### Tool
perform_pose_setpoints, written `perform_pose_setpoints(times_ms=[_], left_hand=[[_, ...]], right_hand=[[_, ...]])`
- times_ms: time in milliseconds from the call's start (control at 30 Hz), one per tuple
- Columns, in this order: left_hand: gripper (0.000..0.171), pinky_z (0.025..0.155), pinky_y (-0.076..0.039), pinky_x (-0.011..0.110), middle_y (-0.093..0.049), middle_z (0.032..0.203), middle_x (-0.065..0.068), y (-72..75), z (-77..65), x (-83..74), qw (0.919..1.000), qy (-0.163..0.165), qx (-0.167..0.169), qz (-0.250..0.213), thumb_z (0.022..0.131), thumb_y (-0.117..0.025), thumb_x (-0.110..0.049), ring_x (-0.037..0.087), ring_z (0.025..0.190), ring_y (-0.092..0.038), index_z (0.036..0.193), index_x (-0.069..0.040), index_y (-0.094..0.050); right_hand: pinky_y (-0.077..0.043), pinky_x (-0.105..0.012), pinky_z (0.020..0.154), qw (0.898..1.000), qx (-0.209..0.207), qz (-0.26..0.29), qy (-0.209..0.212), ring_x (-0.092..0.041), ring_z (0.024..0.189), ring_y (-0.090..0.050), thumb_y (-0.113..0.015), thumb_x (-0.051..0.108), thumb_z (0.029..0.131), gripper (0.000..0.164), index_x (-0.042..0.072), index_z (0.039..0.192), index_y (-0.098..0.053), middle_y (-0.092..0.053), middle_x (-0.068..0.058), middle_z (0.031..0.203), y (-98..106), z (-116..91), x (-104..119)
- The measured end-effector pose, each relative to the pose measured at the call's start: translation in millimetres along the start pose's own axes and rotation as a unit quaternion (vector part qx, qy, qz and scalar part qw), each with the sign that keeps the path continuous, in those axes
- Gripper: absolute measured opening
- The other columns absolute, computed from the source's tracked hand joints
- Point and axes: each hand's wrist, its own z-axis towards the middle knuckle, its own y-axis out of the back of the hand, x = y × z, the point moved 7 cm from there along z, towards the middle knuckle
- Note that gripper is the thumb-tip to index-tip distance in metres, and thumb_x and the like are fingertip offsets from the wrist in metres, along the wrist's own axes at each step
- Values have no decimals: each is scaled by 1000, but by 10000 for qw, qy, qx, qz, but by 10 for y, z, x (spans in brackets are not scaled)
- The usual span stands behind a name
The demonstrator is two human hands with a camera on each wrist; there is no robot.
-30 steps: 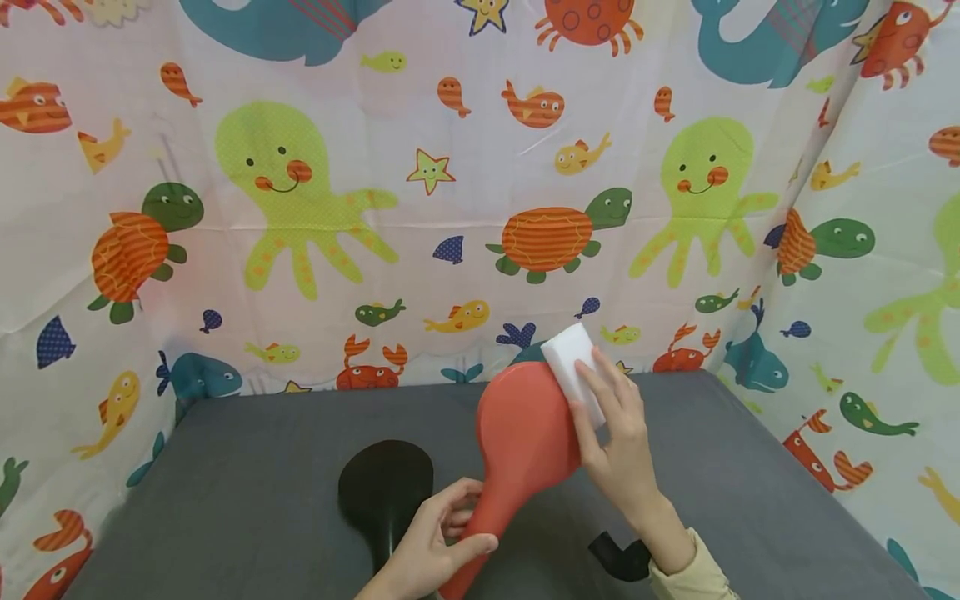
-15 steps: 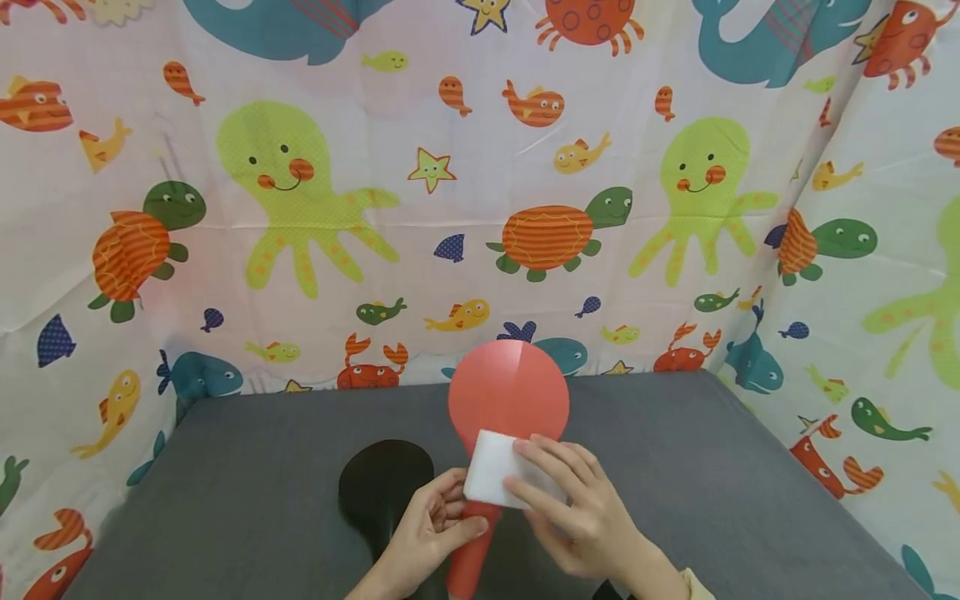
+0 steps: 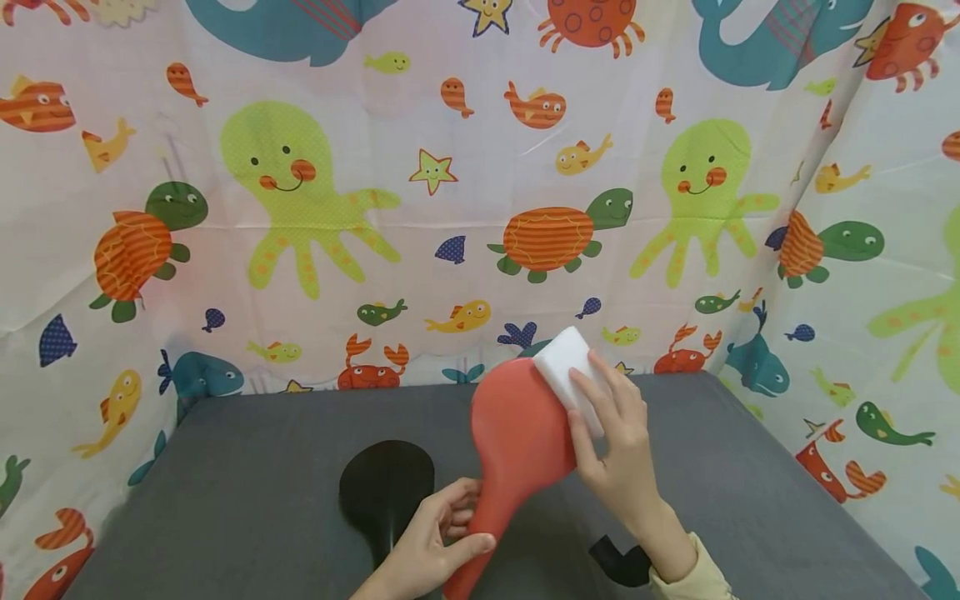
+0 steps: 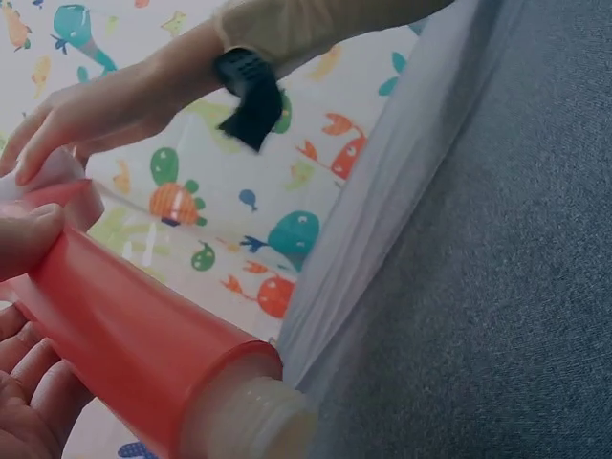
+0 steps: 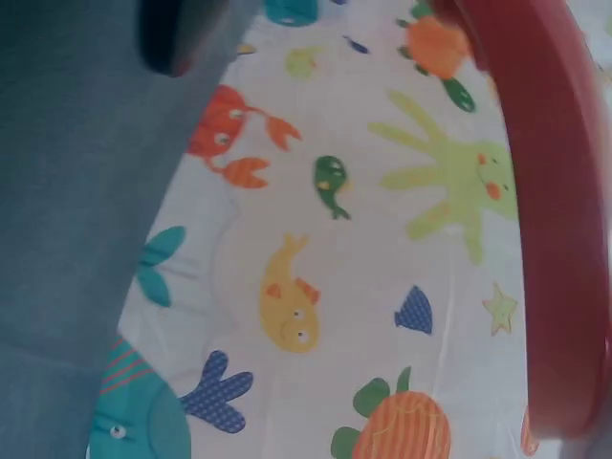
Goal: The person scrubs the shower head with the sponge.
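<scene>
My left hand grips the handle of a red paddle, with the thumb across its front. The paddle is raised off the table and leans right, its broad round face toward me. In the left wrist view, the handle ends in a translucent threaded neck. My right hand holds a white sponge block against the upper right edge of the paddle, fingers along its outer side. The right wrist view shows the paddle's red edge up close, with the right hand out of sight.
A black paddle-shaped thing lies on the grey table, left of the red paddle, its lower end hidden behind the left hand. A dark strap hangs at the right wrist. A sea-animal curtain borders the table's back and sides.
Half a second ago the paddle was upright, with the sponge on its lower face near the handle. Now it tilts right and the sponge is at its upper right edge, much as a second ago.
</scene>
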Motion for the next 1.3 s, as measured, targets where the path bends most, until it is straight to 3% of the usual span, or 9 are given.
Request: perform_pose_setpoints(times_ms=[167,433,567,667,767,833,967,1133,1300], left_hand=[[35,77,-53,33,-59,112,23,27,0,-13,9998,-44,-128,-109,93,-55,-4,25,94,-64,125,6,-47],[43,85,-50,30,-56,120,18,-2,-12,-18,9919,-244,71,-1247,93,-50,2,21,103,-61,131,15,-35],[37,88,-49,36,-59,117,15,-31,-25,14,9849,-18,176,-1724,96,-45,-1,24,102,-62,131,10,-38],[36,87,-49,36,-61,114,10,-52,-32,28,9808,-12,266,-1934,98,-40,-2,23,100,-63,132,7,-40],[35,85,-50,34,-62,115,10,-88,-33,9,9737,-243,507,-2206,99,-35,-1,22,101,-63,133,6,-41],[35,85,-50,33,-62,115,10,-112,-36,-12,9678,-340,675,-2400,99,-32,-1,21,101,-62,132,5,-42],[35,85,-50,32,-61,116,10,-121,-44,-47,9591,-325,817,-2691,100,-29,-2,20,103,-61,131,4,-43],[35,88,-49,31,-61,115,11,-100,-51,-63,9566,-305,841,-2774,99,-29,0,21,103,-61,131,3,-44],[36,90,-48,33,-60,117,10,-128,-61,-41,9517,-267,1020,-2885,100,-25,-2,20,104,-61,131,2,-44]], right_hand=[[-33,-42,92,9927,176,45,1192,-40,111,-47,-48,24,94,33,2,112,-64,-53,-26,123,-78,-171,369],[-33,-42,93,9627,519,135,2650,-38,105,-52,-47,16,92,26,6,106,-65,-59,-24,113,-154,-409,725],[-33,-42,92,9730,-125,11,2305,-40,106,-51,-49,16,91,25,3,105,-66,-58,-26,114,-43,-286,553],[-35,-30,95,9893,-525,86,1360,-42,107,-48,-49,19,93,29,-2,107,-62,-52,-31,117,43,-154,384],[-38,-18,92,9967,-565,292,503,-40,109,-47,-48,23,96,37,-10,112,-55,-46,-35,121,59,-113,296],[-41,-15,87,9974,-504,362,363,-38,110,-47,-47,24,97,39,-11,114,-52,-43,-37,122,28,-156,312],[-41,-26,92,9913,-348,366,1219,-38,109,-46,-49,18,96,30,-6,112,-56,-45,-35,120,-90,-306,503],[-35,-39,99,9681,82,398,2474,-42,108,-46,-50,13,94,22,3,108,-63,-52,-29,116,-203,-423,742],[-37,-42,94,9667,-444,45,2519,-42,105,-48,-50,12,93,19,4,103,-64,-54,-27,112,-114,-327,608]])
